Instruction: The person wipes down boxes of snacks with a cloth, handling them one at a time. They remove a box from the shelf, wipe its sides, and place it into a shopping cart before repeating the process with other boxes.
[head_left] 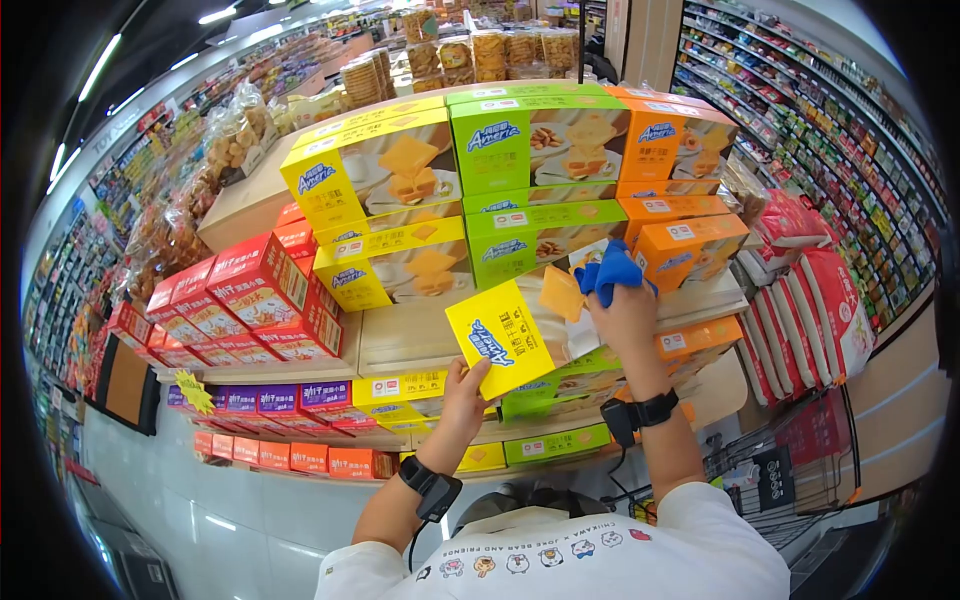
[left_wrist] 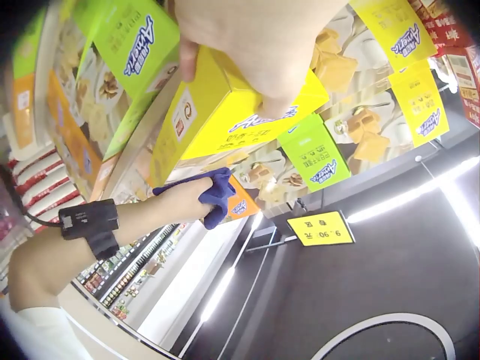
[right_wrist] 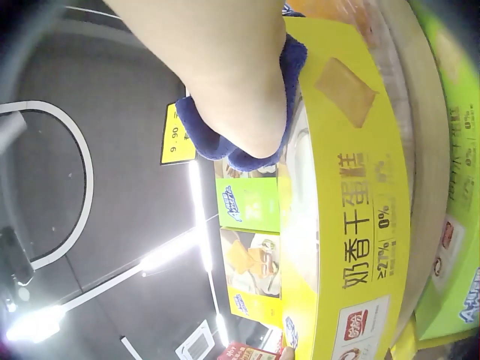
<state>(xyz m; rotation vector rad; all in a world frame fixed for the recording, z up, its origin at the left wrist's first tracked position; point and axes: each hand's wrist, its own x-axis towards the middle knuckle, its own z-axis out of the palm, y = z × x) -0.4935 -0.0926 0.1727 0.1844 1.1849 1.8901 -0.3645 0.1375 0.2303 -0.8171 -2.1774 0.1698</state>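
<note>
A yellow carton of Americ cakes (head_left: 500, 340), tilted, is held out over the shelf edge. My left hand (head_left: 465, 390) grips its near left end, thumb on the yellow face; the left wrist view shows that hand (left_wrist: 255, 45) spanning the carton (left_wrist: 214, 112). My right hand (head_left: 625, 312) holds a bunched blue cloth (head_left: 612, 272) against the carton's far right end, over the printed cake picture. Close up in the right wrist view, the cloth (right_wrist: 201, 127) wraps beneath the fingers along the carton's (right_wrist: 349, 217) edge. The right fingertips are hidden by cloth.
Stacked yellow cartons (head_left: 390, 265), green cartons (head_left: 545, 235) and orange cartons (head_left: 690, 250) stand behind. Red boxes (head_left: 255, 285) fill the left side. Red-and-white bags (head_left: 820, 320) and a shopping cart (head_left: 790, 460) are at the right. A yellow price sign (left_wrist: 321, 228) hangs overhead.
</note>
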